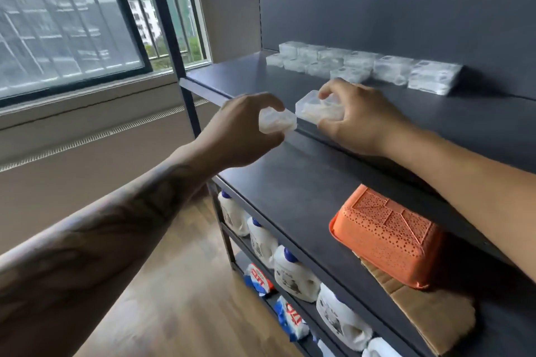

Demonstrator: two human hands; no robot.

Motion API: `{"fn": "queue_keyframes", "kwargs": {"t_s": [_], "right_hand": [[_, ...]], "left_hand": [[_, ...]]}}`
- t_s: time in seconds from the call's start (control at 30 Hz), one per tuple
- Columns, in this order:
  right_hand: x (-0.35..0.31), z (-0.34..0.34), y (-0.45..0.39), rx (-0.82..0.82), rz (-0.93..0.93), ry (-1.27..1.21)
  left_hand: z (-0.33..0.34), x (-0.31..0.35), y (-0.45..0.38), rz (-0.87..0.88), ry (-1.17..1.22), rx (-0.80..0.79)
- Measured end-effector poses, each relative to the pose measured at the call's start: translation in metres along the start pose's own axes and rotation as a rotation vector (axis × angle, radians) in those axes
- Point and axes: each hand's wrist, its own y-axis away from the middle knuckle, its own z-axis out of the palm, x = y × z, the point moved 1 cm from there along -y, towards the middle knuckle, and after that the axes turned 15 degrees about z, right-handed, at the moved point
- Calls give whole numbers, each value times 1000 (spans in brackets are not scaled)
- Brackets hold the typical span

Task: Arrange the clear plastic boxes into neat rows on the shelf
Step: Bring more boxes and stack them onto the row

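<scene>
Nearest the camera, a tattooed forearm runs from the lower left of the frame up toward the centre, ending in the left hand (242, 130). Its fingers and thumb curl round a small clear plastic box (277, 124), held in the air just off the front edge of the upper shelf (362, 113). From the right edge of the frame the other forearm reaches in, and the right hand (358, 117) pinches a second clear plastic box (319, 107) between thumb and curled fingers, at the front part of that shelf; whether the box rests on the board or is lifted off it cannot be told. The two held boxes sit just beside each other, nearly touching at their corners.

Farther back on the same dark shelf, against the rear panel, a row of clear plastic boxes (365, 66) stretches from centre to upper right, partly stacked two high; motion blur hides their exact count.

On the shelf below, at lower right, an orange perforated basket (385, 236) lies upside down on a sheet of cardboard (429, 313). White jugs with blue caps (293, 275) line the lowest shelves at bottom centre, with blue, white and red packets (259, 280) beside them. A barred window (72, 17) fills the upper left.
</scene>
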Motion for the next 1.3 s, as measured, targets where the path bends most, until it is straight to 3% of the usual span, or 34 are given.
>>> {"fn": "queue_keyframes", "kwargs": {"t_s": [0.23,0.57,0.87,0.97,1.07,1.3], "right_hand": [[42,-10,-49,24,161,41],[100,-36,-59,119,527,60],[124,-47,-29,230,780,66],[115,-46,-32,248,763,157],[97,-41,-48,247,633,242],[82,-33,-96,80,474,335]], "left_hand": [[41,-32,-94,164,136,-77],[108,-39,-227,580,280,-302],[151,-18,-267,929,403,-424],[159,-26,-271,968,461,-405],[162,-40,-271,970,511,-379],[166,-61,-273,851,652,-396]]}}
